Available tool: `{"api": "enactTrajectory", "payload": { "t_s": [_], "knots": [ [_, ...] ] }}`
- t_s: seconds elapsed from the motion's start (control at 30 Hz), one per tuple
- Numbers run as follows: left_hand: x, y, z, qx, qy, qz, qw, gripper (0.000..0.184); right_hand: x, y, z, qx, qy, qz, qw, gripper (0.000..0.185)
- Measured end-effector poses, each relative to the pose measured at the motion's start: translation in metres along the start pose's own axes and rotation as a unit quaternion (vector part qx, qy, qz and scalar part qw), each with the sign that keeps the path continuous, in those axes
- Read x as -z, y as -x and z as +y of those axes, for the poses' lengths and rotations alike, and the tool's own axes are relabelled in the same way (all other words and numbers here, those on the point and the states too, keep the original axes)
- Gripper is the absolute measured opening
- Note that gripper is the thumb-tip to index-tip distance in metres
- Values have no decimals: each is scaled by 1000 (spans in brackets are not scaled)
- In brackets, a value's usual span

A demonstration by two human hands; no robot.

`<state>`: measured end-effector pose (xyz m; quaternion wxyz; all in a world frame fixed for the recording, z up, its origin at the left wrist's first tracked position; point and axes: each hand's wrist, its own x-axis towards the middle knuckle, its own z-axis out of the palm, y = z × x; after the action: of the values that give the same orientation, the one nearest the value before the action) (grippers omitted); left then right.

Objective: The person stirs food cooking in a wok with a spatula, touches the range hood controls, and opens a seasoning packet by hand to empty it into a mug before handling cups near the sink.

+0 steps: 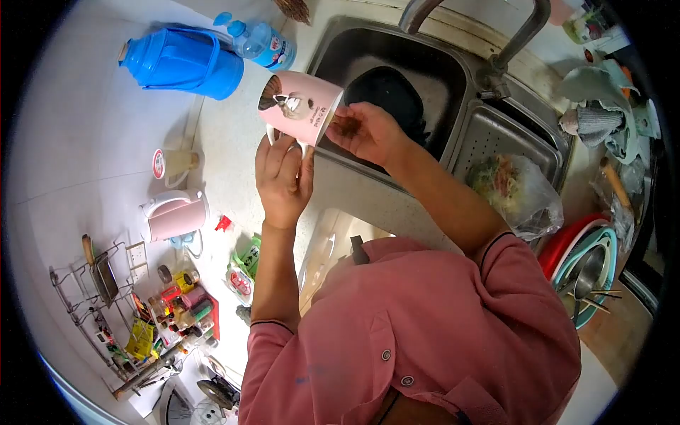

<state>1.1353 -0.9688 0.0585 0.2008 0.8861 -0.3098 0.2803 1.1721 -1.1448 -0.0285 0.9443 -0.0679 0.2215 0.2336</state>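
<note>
A pink mug with a printed figure, lettering and a white handle is tipped on its side above the counter by the sink. Its mouth faces right. My left hand is closed around the handle from below. At the mug's mouth, my right hand has its fingers curled, with the tips partly hidden at the rim. A dark brownish patch shows in that palm; I cannot make out what it is. Beyond the right hand, a dark basin or pan lies in the steel sink.
A blue thermos jug and a blue pump bottle stand behind the mug. The faucet arches over the sink. A plastic bag of food scraps sits at right, near stacked basins. A pink kettle and condiments are at left.
</note>
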Motion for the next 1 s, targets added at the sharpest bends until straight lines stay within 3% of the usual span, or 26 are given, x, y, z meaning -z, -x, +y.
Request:
{"api": "enactTrajectory", "payload": {
  "t_s": [0.17, 0.27, 0.47, 0.57, 1.0],
  "knots": [
    [4, -3, 2, -24, -31, -10, 999, 17, 12, -4, -3, -19, -23, -96, 995, 18],
    [5, -4, 3, -24, -38, -10, 999, 18, 2, 2, -2, 1, -3, -45, 999, 20],
    [11, -8, 8, -25, -42, -10, 999, 19, 11, -7, -3, -10, -30, -84, 996, 22],
    [11, -11, 9, -41, -43, 0, 998, 17, 2, -3, -1, 14, 2, -14, 1000, 25],
    [11, -8, 10, -76, -55, 3, 996, 17, -9, 5, -3, 34, 35, -13, 999, 25]
  ]
}}
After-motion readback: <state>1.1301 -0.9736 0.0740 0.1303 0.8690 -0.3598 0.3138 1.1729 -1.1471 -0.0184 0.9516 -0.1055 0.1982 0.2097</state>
